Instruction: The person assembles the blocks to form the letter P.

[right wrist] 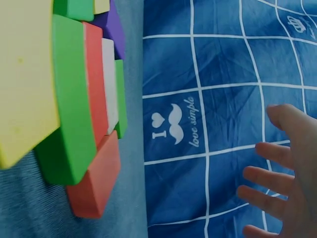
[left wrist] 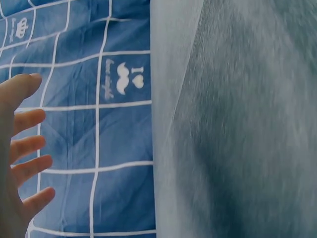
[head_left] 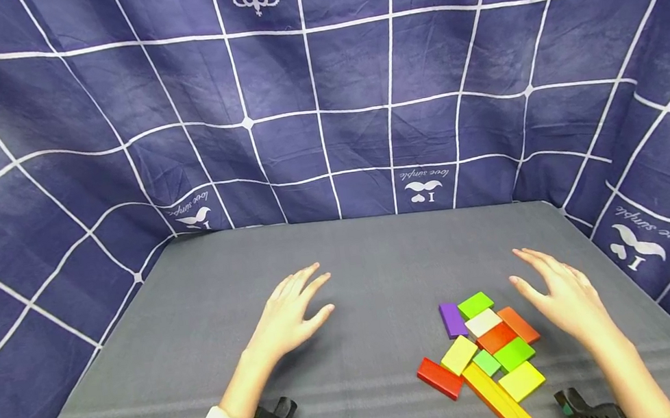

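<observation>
The person's right hand point(head_left: 566, 298) is hovering, fingers spread; the left hand point(head_left: 284, 319), well apart from it, is hovering likewise spread. Just beside the right hand, a cluster of coloured blocks point(head_left: 496, 339) is lying on the grey table point(head_left: 379, 266). From here I'm seeing an orange block point(head_left: 518, 325) sitting nearest that hand, a purple block point(head_left: 452, 320) lying at the far-left corner, and a long yellow block point(head_left: 496, 399) pointing toward the person. Behind, a blue gridded cloth point(head_left: 349, 62) is hanging.
</observation>
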### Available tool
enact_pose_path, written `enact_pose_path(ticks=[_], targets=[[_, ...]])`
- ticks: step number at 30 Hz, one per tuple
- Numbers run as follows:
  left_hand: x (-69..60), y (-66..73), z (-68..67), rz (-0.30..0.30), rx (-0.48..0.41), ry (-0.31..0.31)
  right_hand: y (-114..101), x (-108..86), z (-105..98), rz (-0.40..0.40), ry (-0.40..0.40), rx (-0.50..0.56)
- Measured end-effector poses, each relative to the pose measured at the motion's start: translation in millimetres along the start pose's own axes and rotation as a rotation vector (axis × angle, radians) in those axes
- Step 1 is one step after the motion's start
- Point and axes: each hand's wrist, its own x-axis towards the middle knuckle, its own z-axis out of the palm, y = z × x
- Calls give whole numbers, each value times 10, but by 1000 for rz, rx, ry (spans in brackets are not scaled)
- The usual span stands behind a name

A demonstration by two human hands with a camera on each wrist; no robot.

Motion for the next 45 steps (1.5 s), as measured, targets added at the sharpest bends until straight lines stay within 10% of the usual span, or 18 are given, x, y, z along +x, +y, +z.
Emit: enact_pose_path(ticks=[19,36,45], targets=[[107,444,289,173,-96,-10,-169,-389,57,71,-187,2],[66,724,467,163,-191,-226,-279,-719,501,-524,-241,279],[54,865,498,254,-184,-310,-230,-770,434,-488,-548,285]])
